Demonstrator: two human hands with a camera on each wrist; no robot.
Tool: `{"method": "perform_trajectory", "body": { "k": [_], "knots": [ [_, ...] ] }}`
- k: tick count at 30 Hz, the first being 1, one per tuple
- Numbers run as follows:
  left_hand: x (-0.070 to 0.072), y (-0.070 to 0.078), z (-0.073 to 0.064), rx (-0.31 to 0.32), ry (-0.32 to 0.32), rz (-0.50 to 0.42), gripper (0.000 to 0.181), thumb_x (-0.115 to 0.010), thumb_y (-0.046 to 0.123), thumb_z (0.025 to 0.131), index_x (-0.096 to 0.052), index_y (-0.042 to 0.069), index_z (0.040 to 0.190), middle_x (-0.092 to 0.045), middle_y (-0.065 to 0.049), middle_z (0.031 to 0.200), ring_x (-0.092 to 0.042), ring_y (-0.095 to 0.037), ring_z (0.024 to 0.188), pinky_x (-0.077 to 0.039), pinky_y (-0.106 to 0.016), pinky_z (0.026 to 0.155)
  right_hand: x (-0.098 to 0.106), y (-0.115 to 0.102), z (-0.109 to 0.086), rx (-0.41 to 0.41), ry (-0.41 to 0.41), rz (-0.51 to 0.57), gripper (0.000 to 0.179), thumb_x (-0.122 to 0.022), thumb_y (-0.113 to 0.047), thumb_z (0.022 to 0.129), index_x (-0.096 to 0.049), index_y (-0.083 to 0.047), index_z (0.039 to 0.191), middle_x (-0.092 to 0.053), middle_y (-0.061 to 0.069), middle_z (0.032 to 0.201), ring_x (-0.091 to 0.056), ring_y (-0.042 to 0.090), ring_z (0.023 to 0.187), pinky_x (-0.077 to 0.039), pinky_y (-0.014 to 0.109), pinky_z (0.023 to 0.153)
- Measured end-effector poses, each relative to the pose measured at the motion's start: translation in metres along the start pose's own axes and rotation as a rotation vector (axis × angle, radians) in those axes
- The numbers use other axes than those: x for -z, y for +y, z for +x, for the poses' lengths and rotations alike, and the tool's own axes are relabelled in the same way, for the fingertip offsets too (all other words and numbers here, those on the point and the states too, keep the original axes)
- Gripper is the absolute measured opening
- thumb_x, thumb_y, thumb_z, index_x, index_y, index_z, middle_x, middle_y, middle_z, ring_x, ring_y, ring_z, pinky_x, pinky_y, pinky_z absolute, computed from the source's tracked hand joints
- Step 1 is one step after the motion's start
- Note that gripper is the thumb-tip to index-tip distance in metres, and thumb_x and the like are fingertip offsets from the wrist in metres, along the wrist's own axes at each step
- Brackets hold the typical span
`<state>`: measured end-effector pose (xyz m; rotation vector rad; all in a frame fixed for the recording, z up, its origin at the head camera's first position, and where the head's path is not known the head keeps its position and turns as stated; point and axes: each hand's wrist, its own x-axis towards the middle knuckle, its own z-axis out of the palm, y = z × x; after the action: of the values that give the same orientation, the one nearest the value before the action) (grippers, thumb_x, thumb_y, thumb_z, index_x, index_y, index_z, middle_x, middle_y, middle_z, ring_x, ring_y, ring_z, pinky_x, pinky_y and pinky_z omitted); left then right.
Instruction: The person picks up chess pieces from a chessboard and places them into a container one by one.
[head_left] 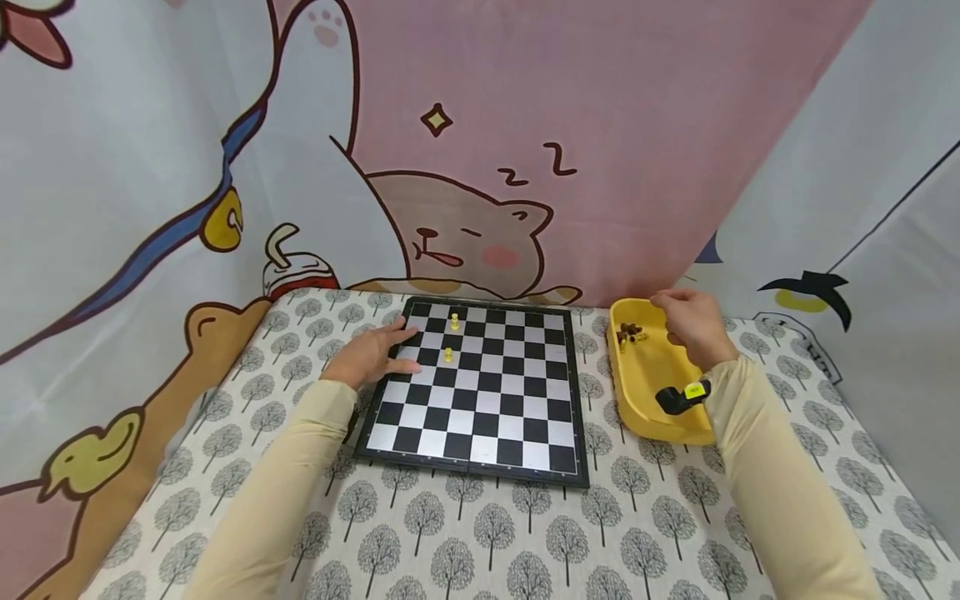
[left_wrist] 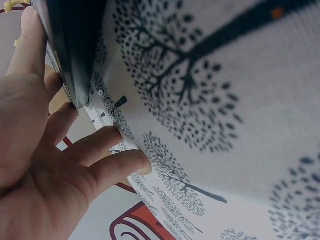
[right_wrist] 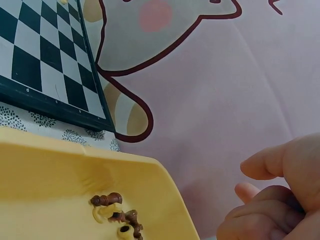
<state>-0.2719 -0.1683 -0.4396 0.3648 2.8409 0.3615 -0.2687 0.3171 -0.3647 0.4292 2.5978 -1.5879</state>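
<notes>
My left hand (head_left: 367, 357) rests at the left edge of a black-and-white chessboard (head_left: 483, 392), its thumb and a finger reaching over the squares. In the left wrist view, the other fingers of this left hand (left_wrist: 65, 155) spread loosely beside the board's dark side edge (left_wrist: 67, 50). Two small yellow chess pieces, one farther back (head_left: 454, 322) and one nearer (head_left: 448, 355), stand on the board's left half. Over the yellow tub's back right part is my right hand (head_left: 692, 323), fingers curled in. Nothing shows between thumb and fingers of the right hand (right_wrist: 275, 195).
The yellow tub (head_left: 628, 408) stands right of the board. Brown and yellow chess pieces (head_left: 632, 333) lie in its back left corner. A tree-print cloth (head_left: 495, 533) covers the table. A cartoon-printed curtain (head_left: 622, 125) hangs behind the table's back edge.
</notes>
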Motion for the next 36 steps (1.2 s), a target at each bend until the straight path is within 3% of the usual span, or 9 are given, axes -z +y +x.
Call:
{"method": "perform_trajectory", "body": {
  "k": [6, 11, 15, 18, 21, 24, 29, 32, 36],
  "knots": [
    [0.0, 0.001, 0.0, 0.008, -0.006, -0.008, 0.086, -0.064, 0.06, 0.089, -0.029, 0.031, 0.162, -0.012, -0.001, 0.173, -0.027, -0.039, 0.155, -0.04, -0.055, 0.119, -0.006, -0.004, -0.005, -0.004, -0.007, -0.024, 0.056, -0.049, -0.039, 0.106, -0.047, -0.003, 0.149, -0.051, -0.006, 0.096, -0.036, 0.005, 0.052, -0.04, 0.023, 0.052],
    [0.003, 0.001, -0.001, 0.007, -0.002, -0.018, 0.086, -0.064, 0.06, 0.088, -0.029, 0.031, 0.161, -0.012, -0.001, 0.173, -0.03, -0.039, 0.154, -0.043, -0.054, 0.116, -0.014, -0.004, -0.006, 0.04, -0.075, -0.074, 0.064, -0.052, -0.05, 0.104, -0.048, -0.004, 0.149, -0.049, -0.007, 0.084, -0.037, 0.008, 0.05, -0.041, 0.024, 0.052],
    [0.004, 0.001, 0.0, 0.003, 0.0, -0.021, 0.086, -0.065, 0.06, 0.088, -0.03, 0.031, 0.161, -0.013, -0.001, 0.173, -0.031, -0.039, 0.153, -0.043, -0.053, 0.116, -0.024, -0.006, -0.007, 0.064, -0.109, -0.149, 0.071, -0.055, -0.06, 0.099, -0.049, -0.008, 0.147, -0.051, -0.001, 0.092, -0.042, 0.012, 0.056, -0.046, 0.027, 0.06],
    [0.003, 0.001, 0.0, 0.003, 0.001, -0.013, 0.087, -0.065, 0.06, 0.088, -0.03, 0.031, 0.161, -0.013, -0.002, 0.173, -0.032, -0.039, 0.153, -0.043, -0.053, 0.116, -0.031, -0.008, -0.007, 0.079, -0.121, -0.18, 0.071, -0.057, -0.061, 0.097, -0.051, -0.01, 0.146, -0.052, 0.002, 0.093, -0.045, 0.014, 0.058, -0.048, 0.028, 0.06],
    [0.002, 0.0, 0.0, 0.001, 0.006, -0.008, 0.087, -0.065, 0.06, 0.088, -0.031, 0.03, 0.161, -0.014, -0.002, 0.173, -0.032, -0.039, 0.153, -0.043, -0.053, 0.117, -0.038, -0.012, -0.01, 0.095, -0.14, -0.203, 0.073, -0.059, -0.064, 0.096, -0.052, -0.012, 0.146, -0.05, 0.002, 0.081, -0.048, 0.016, 0.058, -0.051, 0.029, 0.065],
    [0.001, 0.001, 0.001, 0.004, 0.005, -0.013, 0.087, -0.065, 0.06, 0.087, -0.031, 0.03, 0.161, -0.014, -0.002, 0.173, -0.031, -0.039, 0.154, -0.041, -0.053, 0.118, -0.045, -0.016, -0.011, 0.112, -0.151, -0.204, 0.071, -0.059, -0.063, 0.096, -0.053, -0.013, 0.146, -0.054, 0.003, 0.086, -0.05, 0.018, 0.061, -0.051, 0.029, 0.066],
    [0.0, 0.001, 0.001, 0.018, -0.002, -0.018, 0.086, -0.065, 0.06, 0.087, -0.031, 0.031, 0.161, -0.014, -0.001, 0.173, -0.029, -0.038, 0.154, -0.039, -0.054, 0.12, -0.059, -0.024, -0.013, 0.13, -0.162, -0.204, 0.062, -0.06, -0.057, 0.098, -0.056, -0.014, 0.144, -0.057, 0.01, 0.116, -0.047, 0.018, 0.063, -0.046, 0.026, 0.058],
    [0.0, 0.001, 0.001, 0.018, -0.003, -0.02, 0.086, -0.065, 0.06, 0.088, -0.03, 0.031, 0.161, -0.014, -0.001, 0.173, -0.03, -0.039, 0.154, -0.041, -0.054, 0.119, -0.069, -0.029, -0.015, 0.148, -0.181, -0.211, 0.062, -0.061, -0.055, 0.098, -0.055, -0.014, 0.144, -0.056, 0.012, 0.135, -0.048, 0.02, 0.071, -0.048, 0.027, 0.061],
    [0.0, 0.0, 0.001, 0.013, 0.003, -0.024, 0.086, -0.065, 0.06, 0.088, -0.031, 0.031, 0.161, -0.015, -0.002, 0.173, -0.032, -0.039, 0.153, -0.042, -0.054, 0.117, -0.084, -0.033, -0.017, 0.216, -0.197, -0.223, 0.06, -0.063, -0.053, 0.098, -0.056, -0.014, 0.143, -0.057, 0.013, 0.14, -0.052, 0.019, 0.072, -0.049, 0.027, 0.064]
  ]
}}
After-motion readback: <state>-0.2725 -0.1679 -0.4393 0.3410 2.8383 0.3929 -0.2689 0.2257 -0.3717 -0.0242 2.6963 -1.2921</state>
